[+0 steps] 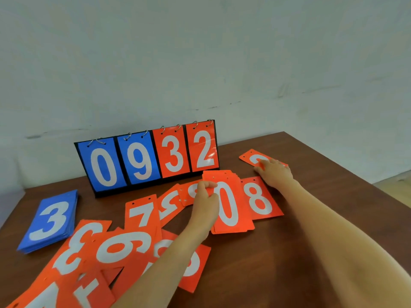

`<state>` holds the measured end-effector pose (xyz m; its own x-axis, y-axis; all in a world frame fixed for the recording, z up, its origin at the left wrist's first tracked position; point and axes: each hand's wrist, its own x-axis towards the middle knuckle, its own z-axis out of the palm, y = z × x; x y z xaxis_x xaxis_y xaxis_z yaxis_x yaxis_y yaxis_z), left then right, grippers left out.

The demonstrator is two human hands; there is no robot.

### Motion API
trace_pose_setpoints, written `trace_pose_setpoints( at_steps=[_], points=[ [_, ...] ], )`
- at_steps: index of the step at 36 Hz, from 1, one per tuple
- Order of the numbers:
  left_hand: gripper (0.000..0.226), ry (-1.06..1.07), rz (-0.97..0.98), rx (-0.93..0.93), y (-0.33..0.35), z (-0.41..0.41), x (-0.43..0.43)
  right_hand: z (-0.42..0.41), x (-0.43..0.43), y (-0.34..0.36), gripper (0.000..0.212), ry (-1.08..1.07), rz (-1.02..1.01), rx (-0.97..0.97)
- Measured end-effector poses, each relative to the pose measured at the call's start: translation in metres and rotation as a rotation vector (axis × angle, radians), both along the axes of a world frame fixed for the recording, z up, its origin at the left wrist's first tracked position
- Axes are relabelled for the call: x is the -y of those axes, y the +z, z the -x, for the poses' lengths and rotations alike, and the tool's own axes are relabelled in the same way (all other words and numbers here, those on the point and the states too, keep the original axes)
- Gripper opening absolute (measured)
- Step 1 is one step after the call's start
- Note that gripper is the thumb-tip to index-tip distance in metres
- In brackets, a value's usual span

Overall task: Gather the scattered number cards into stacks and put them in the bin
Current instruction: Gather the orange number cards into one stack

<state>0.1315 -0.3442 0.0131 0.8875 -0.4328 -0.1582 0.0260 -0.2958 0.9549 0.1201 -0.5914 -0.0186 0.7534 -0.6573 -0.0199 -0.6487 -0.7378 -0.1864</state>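
Observation:
Several orange number cards lie scattered over the brown table (289,252). My left hand (205,200) grips the left edge of an orange stack (230,205) with a 0 on top. Right of it lies a single orange 8 card (259,200). My right hand (274,172) reaches further back and rests flat on a lone orange card (250,157), covering most of its number. More orange cards (7, 2, 6, 3) (124,247) overlap at the front left. A neat blue stack (50,221) with a 3 on top sits at the far left. No bin is in view.
A black flip scoreboard (146,156) showing 0 9 3 2 stands at the back of the table, against a pale wall. The table's right edge runs diagonally past my right hand, with floor beyond it.

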Motion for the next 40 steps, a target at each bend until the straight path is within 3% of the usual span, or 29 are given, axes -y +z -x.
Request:
trace_pose_setpoints(
  at_steps=[7, 14, 26, 31, 34, 40],
  points=[
    [0.027, 0.013, 0.005, -0.023, 0.009, 0.02, -0.017, 0.039, -0.032, 0.021, 0.033, 0.098, 0.276, -0.227],
    [0.029, 0.045, 0.021, -0.042, 0.029, 0.06, -0.053, 0.108, -0.069, 0.029, 0.037, 0.007, 0.249, -0.324],
    [0.031, 0.081, 0.037, 0.013, 0.049, 0.142, -0.13, 0.227, -0.181, 0.067, 0.021, -0.056, 0.091, 0.242],
    [0.029, 0.086, 0.089, 0.018, 0.052, 0.16, -0.15, 0.253, -0.226, 0.078, 0.016, -0.01, -0.314, 0.698],
    [0.03, 0.094, 0.123, 0.022, 0.055, 0.169, -0.159, 0.259, -0.249, 0.079, 0.018, 0.02, -0.472, 0.717],
    [0.018, 0.054, 0.191, -0.043, 0.062, 0.183, -0.17, 0.256, -0.277, 0.075, 0.025, -0.006, -0.505, 0.619]
  ],
)
